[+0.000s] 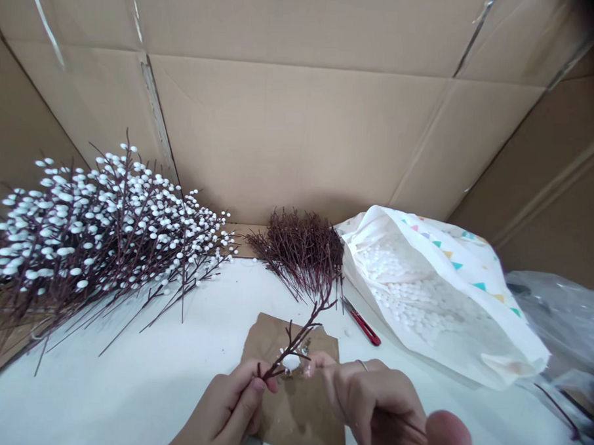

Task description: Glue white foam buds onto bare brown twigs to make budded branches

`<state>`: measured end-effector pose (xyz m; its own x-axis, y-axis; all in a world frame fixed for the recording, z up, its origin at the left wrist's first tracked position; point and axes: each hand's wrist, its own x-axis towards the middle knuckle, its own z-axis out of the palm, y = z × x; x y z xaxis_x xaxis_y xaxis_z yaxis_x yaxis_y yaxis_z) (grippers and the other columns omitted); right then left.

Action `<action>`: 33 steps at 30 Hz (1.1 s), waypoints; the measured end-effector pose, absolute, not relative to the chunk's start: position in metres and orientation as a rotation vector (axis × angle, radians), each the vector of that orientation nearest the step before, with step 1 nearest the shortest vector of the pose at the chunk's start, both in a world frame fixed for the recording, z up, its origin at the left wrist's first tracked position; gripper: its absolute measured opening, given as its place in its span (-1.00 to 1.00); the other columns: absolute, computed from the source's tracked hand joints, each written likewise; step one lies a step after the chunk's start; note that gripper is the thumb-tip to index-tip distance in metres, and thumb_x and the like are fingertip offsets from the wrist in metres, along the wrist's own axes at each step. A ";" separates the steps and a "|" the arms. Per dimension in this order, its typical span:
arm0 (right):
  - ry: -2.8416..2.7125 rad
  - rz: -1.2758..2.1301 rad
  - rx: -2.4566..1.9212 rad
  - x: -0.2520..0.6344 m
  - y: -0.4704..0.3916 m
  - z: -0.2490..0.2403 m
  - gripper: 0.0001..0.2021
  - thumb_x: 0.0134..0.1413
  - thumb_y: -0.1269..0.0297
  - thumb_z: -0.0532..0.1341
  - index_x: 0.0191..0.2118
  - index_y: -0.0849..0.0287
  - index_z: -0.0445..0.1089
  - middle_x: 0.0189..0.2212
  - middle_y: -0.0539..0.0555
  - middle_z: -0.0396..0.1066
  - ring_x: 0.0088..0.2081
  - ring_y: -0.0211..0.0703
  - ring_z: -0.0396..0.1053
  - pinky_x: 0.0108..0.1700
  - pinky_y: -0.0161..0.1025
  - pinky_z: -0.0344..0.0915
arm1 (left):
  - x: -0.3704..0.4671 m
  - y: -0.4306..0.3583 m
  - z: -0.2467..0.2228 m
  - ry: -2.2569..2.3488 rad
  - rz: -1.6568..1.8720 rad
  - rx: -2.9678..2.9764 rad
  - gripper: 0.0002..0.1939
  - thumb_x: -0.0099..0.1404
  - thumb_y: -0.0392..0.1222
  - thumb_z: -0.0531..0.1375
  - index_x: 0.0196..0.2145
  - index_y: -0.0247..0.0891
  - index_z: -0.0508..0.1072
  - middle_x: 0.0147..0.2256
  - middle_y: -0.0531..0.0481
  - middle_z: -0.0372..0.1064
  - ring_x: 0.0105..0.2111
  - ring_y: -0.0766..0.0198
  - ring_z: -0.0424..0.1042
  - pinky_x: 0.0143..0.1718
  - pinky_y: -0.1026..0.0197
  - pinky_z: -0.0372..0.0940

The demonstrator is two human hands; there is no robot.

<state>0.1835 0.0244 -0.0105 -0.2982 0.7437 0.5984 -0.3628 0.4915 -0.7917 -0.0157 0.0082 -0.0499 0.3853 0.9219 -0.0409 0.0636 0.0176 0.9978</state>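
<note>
My left hand (pixel 234 403) pinches the lower end of a bare dark brown twig (pixel 299 334), which slants up to the right over a piece of brown cardboard (pixel 303 419). Beneath the twig, a white blob (pixel 291 361) shows on the cardboard. My right hand (pixel 380 403) is just right of the twig, its fingers curled and a fingertip near the white blob. A thin dark stem shows partly within the right hand's curled fingers, by the thumb. A ring is on one finger of that hand.
Branches with white buds (pixel 104 234) are piled at the left. Bare brown twigs (pixel 300 245) lie in a bundle at the back middle. A red cutter (pixel 364 322) rests beside an open bag (pixel 476 289) of white buds. Clear plastic (pixel 568 319) is far right; cardboard walls (pixel 291 130) surround the table.
</note>
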 end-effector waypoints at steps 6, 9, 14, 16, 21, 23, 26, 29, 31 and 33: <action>-1.479 1.155 -0.370 0.186 0.022 -0.008 -0.33 0.16 -0.31 -0.23 -0.67 0.16 0.06 -0.72 -0.08 0.02 -0.61 -0.28 0.11 -0.15 -0.08 0.30 | -0.017 0.008 -0.046 0.974 0.832 1.478 -0.56 0.39 0.18 -0.12 -0.29 -0.24 0.29 -0.69 0.25 -0.06 -0.73 0.44 -0.11 -0.73 0.36 -0.23; -1.471 1.181 -0.378 0.187 0.022 -0.007 -0.33 0.15 -0.31 -0.23 -0.66 0.16 0.07 -0.72 -0.07 0.02 -0.61 -0.26 0.12 -0.15 -0.06 0.30 | -0.016 0.008 -0.045 0.970 0.832 1.525 -0.56 0.40 0.18 -0.13 -0.30 -0.23 0.28 -0.69 0.24 -0.04 -0.72 0.43 -0.10 -0.71 0.35 -0.22; -1.470 1.200 -0.400 0.188 0.022 -0.006 -0.34 0.13 -0.33 -0.21 -0.67 0.14 0.06 -0.71 -0.06 0.03 -0.59 -0.23 0.12 -0.13 -0.01 0.30 | -0.017 0.009 -0.045 0.987 0.818 1.537 -0.56 0.40 0.17 -0.15 -0.29 -0.22 0.28 -0.68 0.23 -0.06 -0.71 0.41 -0.09 -0.70 0.34 -0.21; -1.462 1.211 -0.409 0.188 0.021 -0.006 -0.35 0.13 -0.34 -0.21 -0.66 0.14 0.06 -0.71 -0.06 0.02 -0.59 -0.23 0.12 -0.14 -0.01 0.30 | -0.017 0.009 -0.045 0.980 0.805 1.542 -0.56 0.40 0.17 -0.15 -0.28 -0.22 0.28 -0.68 0.22 -0.05 -0.70 0.40 -0.08 -0.69 0.34 -0.21; -1.459 1.223 -0.422 0.189 0.018 -0.004 -0.34 0.13 -0.34 -0.21 -0.65 0.15 0.07 -0.70 -0.05 0.03 -0.57 -0.21 0.14 -0.22 -0.05 0.30 | -0.017 0.009 -0.049 1.001 0.822 1.568 -0.55 0.40 0.16 -0.16 -0.30 -0.22 0.30 -0.66 0.19 -0.04 -0.66 0.38 -0.02 -0.65 0.33 -0.16; -1.462 1.227 -0.429 0.189 0.018 -0.003 -0.34 0.12 -0.34 -0.22 -0.64 0.15 0.08 -0.70 -0.05 0.03 -0.56 -0.22 0.13 -0.26 -0.08 0.29 | -0.017 0.009 -0.051 1.009 0.822 1.580 -0.55 0.40 0.16 -0.15 -0.31 -0.22 0.31 -0.65 0.19 -0.04 -0.65 0.37 -0.01 -0.64 0.32 -0.14; -1.454 1.210 -0.435 0.191 0.019 -0.002 -0.33 0.12 -0.35 -0.21 -0.64 0.16 0.10 -0.69 -0.06 0.00 -0.57 -0.24 0.11 -0.32 -0.13 0.27 | -0.018 0.009 -0.051 0.995 0.812 1.600 -0.56 0.41 0.15 -0.16 -0.30 -0.21 0.31 -0.65 0.20 -0.08 -0.65 0.36 -0.04 -0.62 0.30 -0.13; -1.483 1.162 -0.420 0.191 0.023 -0.002 -0.32 0.13 -0.34 -0.23 -0.65 0.17 0.11 -0.71 -0.07 0.00 -0.60 -0.26 0.12 -0.33 -0.15 0.27 | -0.019 0.009 -0.047 1.015 0.795 1.657 -0.56 0.42 0.13 -0.18 -0.29 -0.22 0.31 -0.63 0.18 -0.04 -0.63 0.35 -0.01 -0.58 0.29 -0.09; -1.525 1.082 -0.375 0.190 0.026 -0.003 -0.30 0.14 -0.33 -0.28 -0.66 0.17 0.11 -0.73 -0.07 0.00 -0.63 -0.28 0.12 -0.34 -0.16 0.27 | -0.020 0.009 -0.044 1.022 0.772 1.702 -0.56 0.42 0.11 -0.18 -0.30 -0.22 0.30 -0.63 0.17 -0.03 -0.63 0.35 -0.01 -0.57 0.29 -0.08; -1.591 0.996 -0.326 0.189 0.028 -0.003 -0.27 0.14 -0.33 -0.35 -0.68 0.17 0.11 -0.75 -0.08 0.00 -0.65 -0.30 0.12 -0.34 -0.16 0.28 | -0.020 0.010 -0.042 1.013 0.744 1.748 -0.57 0.43 0.10 -0.19 -0.30 -0.21 0.30 -0.63 0.18 -0.05 -0.63 0.35 -0.03 -0.57 0.28 -0.08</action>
